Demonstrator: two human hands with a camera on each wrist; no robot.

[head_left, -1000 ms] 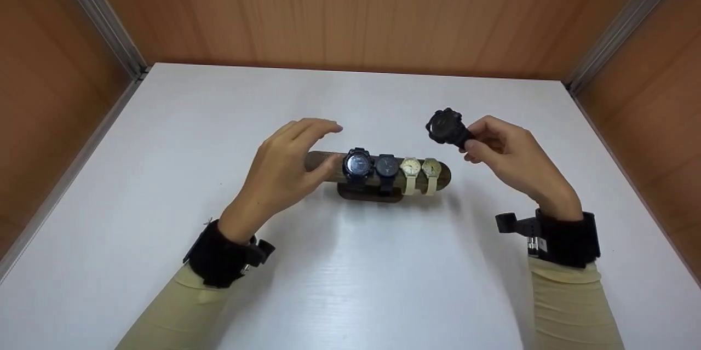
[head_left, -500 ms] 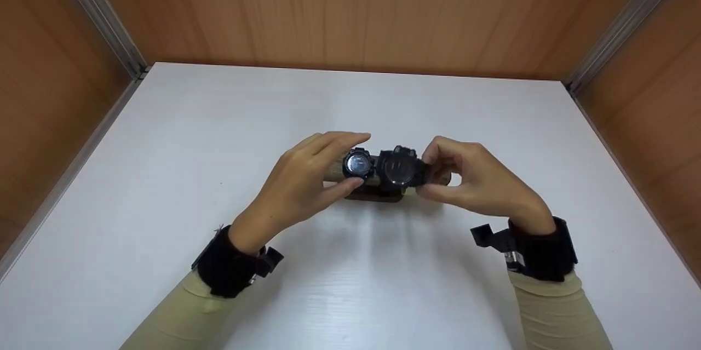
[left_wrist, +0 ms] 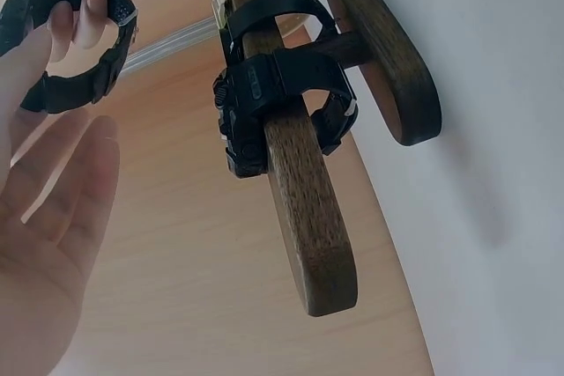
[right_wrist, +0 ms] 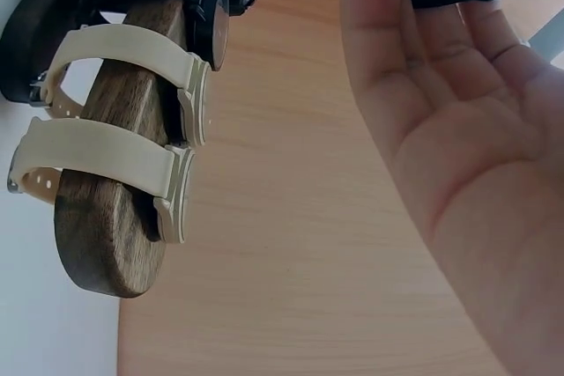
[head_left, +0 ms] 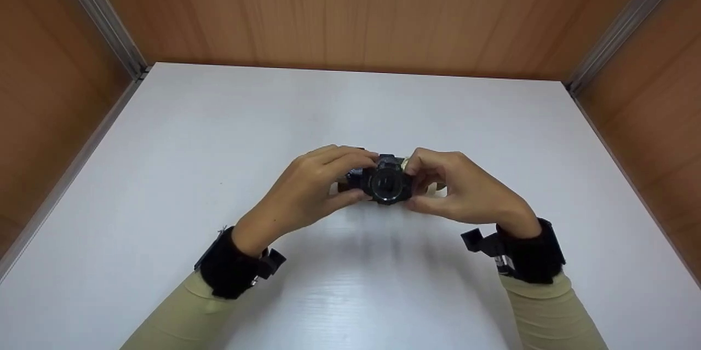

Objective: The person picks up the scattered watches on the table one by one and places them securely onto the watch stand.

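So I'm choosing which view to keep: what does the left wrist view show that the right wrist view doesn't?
Only the left wrist view shows the stand's wooden base and the chunky black watch strapped on the bar, plus fingers pinching a black watch strap. Only the right wrist view shows two cream watches side on and the right hand's palm. Both show the wooden bar with watches strapped round it.

Hands hide most of wooden stand (head_left: 441, 190) w/ its watches in head view.
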